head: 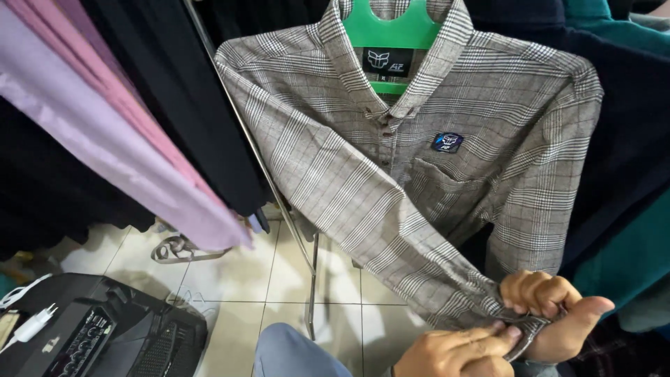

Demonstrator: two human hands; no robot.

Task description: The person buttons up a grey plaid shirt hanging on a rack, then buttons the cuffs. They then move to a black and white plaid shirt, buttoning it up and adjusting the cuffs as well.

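A grey plaid long-sleeved shirt [419,139] hangs on a green hanger [391,31] in front of me. Its left-side sleeve runs down to the lower right, where both hands hold the cuff [520,324]. My right hand [555,307] grips the cuff from the right with fingers curled and thumb out. My left hand [457,349] pinches the cuff's edge from below. A small dark patch [447,142] sits above the chest pocket.
Pink and lilac garments [105,132] and black ones [181,91] hang at left on a metal rack [279,202]. Dark blue and teal clothes [628,209] hang at right. A black speaker box [105,335] with a white plug sits on the tiled floor [279,279].
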